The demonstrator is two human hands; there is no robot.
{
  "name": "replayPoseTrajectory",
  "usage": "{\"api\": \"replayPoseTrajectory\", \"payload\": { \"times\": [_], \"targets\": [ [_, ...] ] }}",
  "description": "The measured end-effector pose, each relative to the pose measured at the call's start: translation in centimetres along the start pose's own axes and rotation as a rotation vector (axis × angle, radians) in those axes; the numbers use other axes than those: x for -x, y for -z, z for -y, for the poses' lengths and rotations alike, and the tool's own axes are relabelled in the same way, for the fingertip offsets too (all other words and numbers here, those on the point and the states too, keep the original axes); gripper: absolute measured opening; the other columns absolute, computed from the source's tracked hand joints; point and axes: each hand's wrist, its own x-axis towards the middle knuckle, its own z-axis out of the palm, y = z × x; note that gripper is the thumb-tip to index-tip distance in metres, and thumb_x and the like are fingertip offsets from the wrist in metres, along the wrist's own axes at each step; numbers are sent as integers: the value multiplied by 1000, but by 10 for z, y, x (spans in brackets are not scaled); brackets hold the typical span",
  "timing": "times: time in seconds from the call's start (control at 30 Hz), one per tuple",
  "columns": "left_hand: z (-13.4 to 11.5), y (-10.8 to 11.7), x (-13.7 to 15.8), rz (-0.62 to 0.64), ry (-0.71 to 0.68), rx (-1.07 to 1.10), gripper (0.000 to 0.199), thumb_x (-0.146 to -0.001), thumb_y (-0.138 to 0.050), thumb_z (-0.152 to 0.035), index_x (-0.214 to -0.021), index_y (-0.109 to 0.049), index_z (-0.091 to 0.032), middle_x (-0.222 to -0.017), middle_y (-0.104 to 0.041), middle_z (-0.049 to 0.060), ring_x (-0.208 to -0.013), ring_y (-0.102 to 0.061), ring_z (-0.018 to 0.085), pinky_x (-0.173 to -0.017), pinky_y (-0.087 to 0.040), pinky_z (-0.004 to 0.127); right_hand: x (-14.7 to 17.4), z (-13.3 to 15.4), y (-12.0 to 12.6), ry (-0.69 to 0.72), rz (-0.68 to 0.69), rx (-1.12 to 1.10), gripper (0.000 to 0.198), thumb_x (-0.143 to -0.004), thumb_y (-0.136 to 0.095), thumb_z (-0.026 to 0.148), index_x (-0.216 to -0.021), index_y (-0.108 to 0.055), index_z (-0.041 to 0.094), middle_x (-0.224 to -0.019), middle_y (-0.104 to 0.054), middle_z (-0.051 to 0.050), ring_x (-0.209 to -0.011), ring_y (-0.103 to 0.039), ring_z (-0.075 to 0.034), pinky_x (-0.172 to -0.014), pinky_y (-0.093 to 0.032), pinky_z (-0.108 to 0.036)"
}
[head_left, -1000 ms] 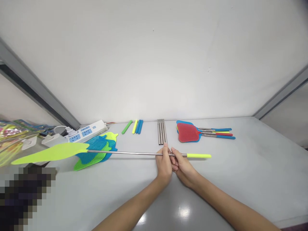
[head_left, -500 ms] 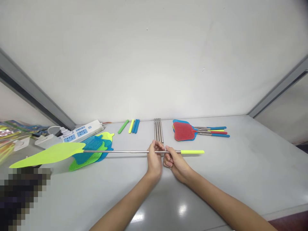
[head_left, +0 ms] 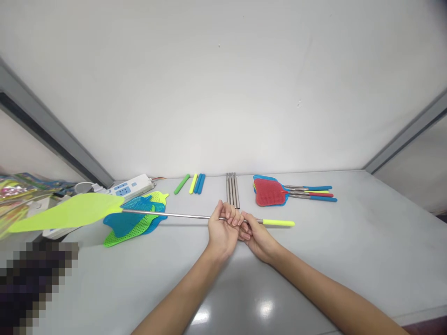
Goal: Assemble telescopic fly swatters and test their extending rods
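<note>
A fly swatter [head_left: 185, 215] with a yellow-green head, a long thin metal rod and a yellow grip stretches crosswise above the table. My left hand [head_left: 224, 228] is curled around the rod, palm turned up. Close against it, my right hand [head_left: 254, 235] pinches the rod just left of the yellow grip [head_left: 278, 223]. The fingers of the two hands meet, so part of the rod is hidden. Behind my hands lie several metal rods [head_left: 233, 190] side by side. The swatter's head [head_left: 70, 212] reaches over the left side of the table.
Loose swatter heads [head_left: 136, 216] in blue, green and yellow overlap at the left, beside a white power strip [head_left: 134, 187]. Several coloured grips [head_left: 199, 184] lie near the wall. Swatters with a red one [head_left: 269, 193] on top are stacked at the right. Plastic packaging [head_left: 17, 190] sits far left.
My left hand has rolled further palm-up, its fingers now overlapping those of my right hand. The swatter has tilted, its rod's head end higher. The view has shifted slightly.
</note>
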Motion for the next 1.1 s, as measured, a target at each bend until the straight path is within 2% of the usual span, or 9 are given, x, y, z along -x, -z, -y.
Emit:
{"api": "replayPoseTrajectory", "payload": {
  "times": [0.1,0.33,0.6,0.77,0.97,1.1],
  "targets": [
    [3,2,-2,-30,-48,5,37,-79,-37,-32,-45,-34,-16,-42,-26,-4,-39,-31,7,-43,-28,22,-2,0,1,-10,10,-12,39,-72,-50,37,-41,-37,16,-38,-23,7,-39,-23,-6,-45,-21,-23],
    [2,6,-10,-137,-110,22,44,-78,-36,-37,-40,-27,-16,-34,-21,-5,-31,-24,6,-36,-19,21,-2,-6,-1,92,26,63,35,-70,-55,35,-44,-40,16,-40,-29,6,-40,-27,-6,-45,-20,-24],
    [-1,4,-17,-175,-152,95,41,-79,-33,-33,-42,-26,-17,-34,-21,-5,-29,-22,6,-34,-14,21,-9,-1,-6,99,-40,66,33,-68,-52,29,-42,-39,16,-39,-31,6,-39,-28,-6,-44,-20,-24],
    [-10,1,-21,-222,-238,89,40,-80,-31,-34,-45,-28,-17,-34,-19,-6,-28,-19,6,-34,-12,21,-19,-4,-14,152,-81,90,33,-67,-51,27,-40,-36,17,-38,-28,6,-38,-27,-6,-43,-20,-24],
    [-15,4,-19,-180,-202,64,39,-80,-31,-35,-45,-25,-17,-34,-18,-6,-28,-18,6,-35,-11,22,-20,-7,-16,153,-147,38,27,-65,-53,23,-47,-35,18,-40,-27,7,-40,-24,-6,-43,-19,-23],
    [-16,7,-19,-162,-179,69,40,-80,-31,-35,-46,-23,-17,-35,-16,-6,-29,-18,7,-36,-13,22,-19,-5,-14,135,-145,26,26,-65,-54,22,-49,-34,18,-41,-26,8,-39,-23,-6,-42,-18,-23]
  ]
}}
